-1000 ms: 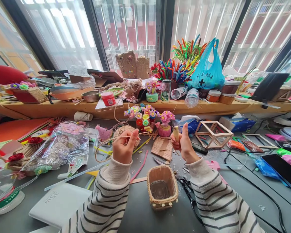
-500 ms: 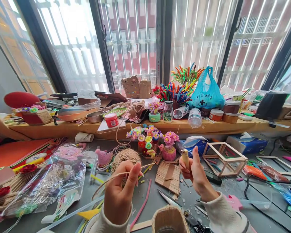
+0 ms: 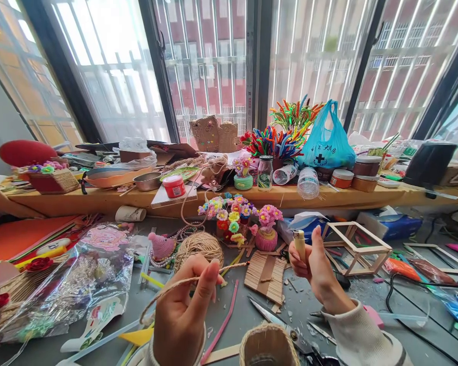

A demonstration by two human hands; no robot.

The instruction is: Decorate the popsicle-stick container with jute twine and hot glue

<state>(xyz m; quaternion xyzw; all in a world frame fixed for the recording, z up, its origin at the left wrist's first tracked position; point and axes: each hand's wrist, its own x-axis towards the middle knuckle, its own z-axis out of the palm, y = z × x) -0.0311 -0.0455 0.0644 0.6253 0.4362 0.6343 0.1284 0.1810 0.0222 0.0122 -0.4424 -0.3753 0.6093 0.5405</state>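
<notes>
My left hand [image 3: 187, 310] pinches a length of jute twine [image 3: 232, 266] between thumb and fingers. Its free end points right and shows a small reddish tip; the rest loops down to the left. Behind that hand sits a ball of twine [image 3: 199, 247]. My right hand [image 3: 316, 269] is wrapped around a pale yellow lighter [image 3: 299, 245], held upright with the thumb raised beside it. No flame shows on the lighter. Between the hands lies a small panel of wooden sticks [image 3: 265, 277]. A twine-covered basket [image 3: 269, 348] stands at the bottom edge.
Scissors [image 3: 269, 312] lie open-bladed by the basket. A wooden stick frame [image 3: 359, 246] stands at right. Pipe-cleaner flowers [image 3: 232, 216] are in the middle. Plastic bags [image 3: 103, 274] and a pink strip [image 3: 225, 320] lie on the table. Jars and a blue bag [image 3: 328, 140] line the ledge.
My right hand with the lighter has moved right, away from the twine. My left hand has shifted slightly left and down, still pinching the twine, whose tip now looks reddish.
</notes>
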